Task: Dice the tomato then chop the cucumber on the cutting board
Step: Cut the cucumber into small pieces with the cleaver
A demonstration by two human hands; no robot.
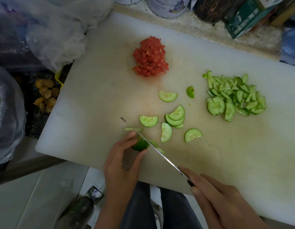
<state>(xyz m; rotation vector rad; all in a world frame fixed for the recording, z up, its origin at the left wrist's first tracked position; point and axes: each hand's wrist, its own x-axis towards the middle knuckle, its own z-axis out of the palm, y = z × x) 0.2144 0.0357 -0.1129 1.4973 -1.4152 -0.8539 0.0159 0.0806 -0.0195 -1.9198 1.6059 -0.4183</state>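
Here, a white cutting board (102, 83) is seen lying on the surface, and the diced tomato (151, 57) is heaped in a red pile toward the board's far middle. A short cucumber stub (140, 145) is pinned to the board close to its near edge by the left grip (122, 162), whose fingertips and thumb are curled around it. A knife (160, 154) is held by the right grip (214, 195), which is clenched around the dark handle with one finger stretched along the blade's back. The blade is set slantwise against the stub's cut face, and thin slices are seen just beside it. Half-moon cucumber slices (175, 116) are scattered between the stub and the tomato, some overlapping. A bigger heap of chopped cucumber (236, 96) is gathered to the right, well apart from the tomato. Clear plastic bags (52, 38) are bunched off the board's left edge, and tins (166, 5) and a green carton (247, 19) are ranged behind it.
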